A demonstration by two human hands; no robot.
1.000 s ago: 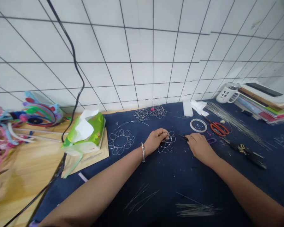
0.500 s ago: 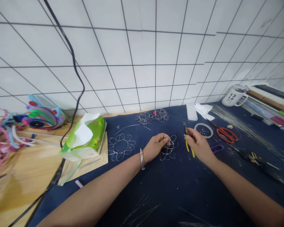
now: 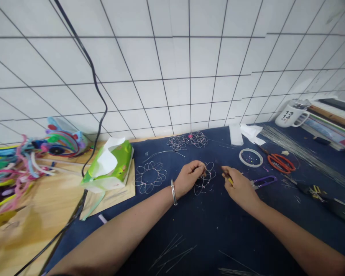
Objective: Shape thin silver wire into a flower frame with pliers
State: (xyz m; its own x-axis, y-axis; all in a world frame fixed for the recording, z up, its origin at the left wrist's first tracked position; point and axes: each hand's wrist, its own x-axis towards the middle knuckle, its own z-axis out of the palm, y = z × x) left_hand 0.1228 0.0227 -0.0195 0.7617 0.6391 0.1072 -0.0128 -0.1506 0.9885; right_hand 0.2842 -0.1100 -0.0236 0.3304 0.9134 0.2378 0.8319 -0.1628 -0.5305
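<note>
My left hand [image 3: 192, 175] pinches the edge of a wire flower [image 3: 207, 179] made of thin looped petals, above the dark blue cloth. A silver bangle circles that wrist. To the right, my right hand [image 3: 239, 187] is closed around pliers with yellow handles [image 3: 230, 179]; their dark jaws point left toward the wire flower, a short gap apart from it. The palm hides most of the handles. Another wire flower [image 3: 151, 177] lies flat to the left. Two bunched wire pieces [image 3: 197, 139], one with a pink bead, rest near the wall.
A green tissue pack [image 3: 115, 163] stands at left beside colourful pipe cleaners [image 3: 25, 165]. On the right are a ring-shaped dish [image 3: 250, 150], red-handled scissors [image 3: 281, 164], purple-handled snips [image 3: 265, 181], a white mug [image 3: 291, 114] and long wires [image 3: 299, 147]. A black cable [image 3: 95, 80] hangs at left.
My right hand has turned over, swinging the pliers' jaws from upward to leftward and nearer the wire flower. My left hand keeps its pinch. The whole view has shifted slightly.
</note>
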